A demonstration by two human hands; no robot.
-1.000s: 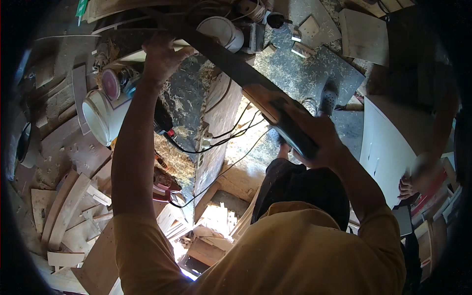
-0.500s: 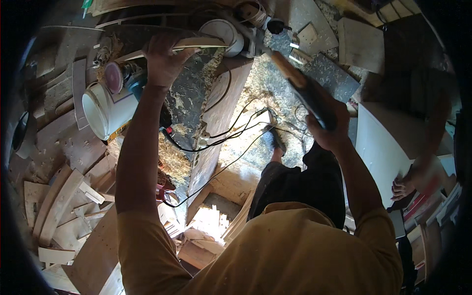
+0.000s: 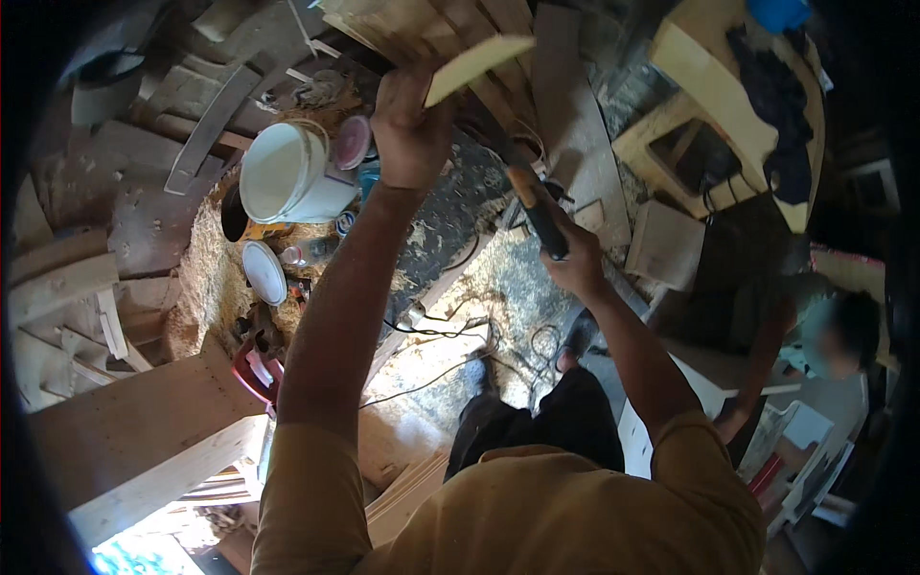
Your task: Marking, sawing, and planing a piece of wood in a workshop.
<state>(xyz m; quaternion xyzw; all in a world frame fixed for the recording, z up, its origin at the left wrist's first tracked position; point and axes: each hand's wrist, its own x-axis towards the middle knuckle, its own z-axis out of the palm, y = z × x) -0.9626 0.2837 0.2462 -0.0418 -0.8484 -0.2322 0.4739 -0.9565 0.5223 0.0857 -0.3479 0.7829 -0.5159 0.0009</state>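
"Do we start at the far left?"

"Yes. There we see curved wooden pieces (image 3: 72, 287) heaped together, then a spread of shavings (image 3: 196, 278), with a white lid (image 3: 264, 273) lying at its right side."

"And the white bucket (image 3: 326, 196)?"

"It sits above the lid in our view, near the left forearm (image 3: 345, 297), its open mouth showing. A pinkish disc (image 3: 352, 141) is just right of it."

"How do we read the left hand (image 3: 410, 125)?"

"Clamped on a pale wooden piece (image 3: 479, 69), which juts from the fist toward the upper right. Most of the fingers are hidden from us."

"Below that we have a dark surface (image 3: 455, 196) sprinkled with shavings."

"Right, and then the handsaw (image 3: 523, 187), its blade slanting up and left toward the wood. Whether the two touch, we can't tell."

"What about the right hand (image 3: 573, 257)?"

"Wrapped round the saw's dark grip."

"And farther right?"

"A squarish wooden block (image 3: 666, 244), then a light wooden frame (image 3: 700, 48) with a dark cloth (image 3: 778, 115) over it. Low on that side we see another person's arm (image 3: 764, 359), well apart from the saw."
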